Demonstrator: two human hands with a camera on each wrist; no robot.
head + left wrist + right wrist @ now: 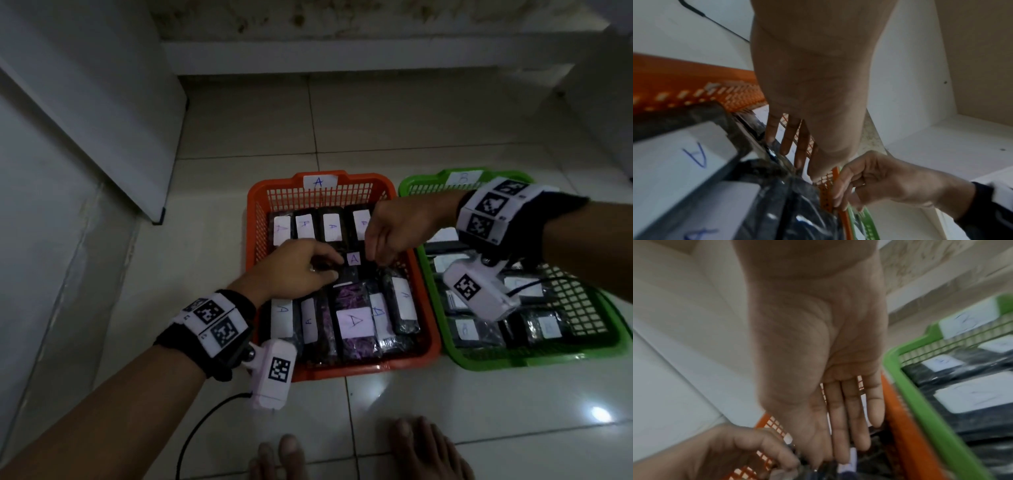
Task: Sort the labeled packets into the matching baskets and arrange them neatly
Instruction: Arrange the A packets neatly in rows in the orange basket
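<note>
Both hands work one A-labelled packet (351, 265) into the orange basket (255, 219): left hand (294, 270) pinches its end, right hand (394, 233), fingers loosely extended, steadies it.

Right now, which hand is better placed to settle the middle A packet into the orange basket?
Probably the left hand: it already pinches the middle A packet inside the orange basket, while the right hand only hovers above with straight fingers.

Home interior: tiled floor (394, 120), stained wall (342, 17), bare feet (428, 452).
</note>
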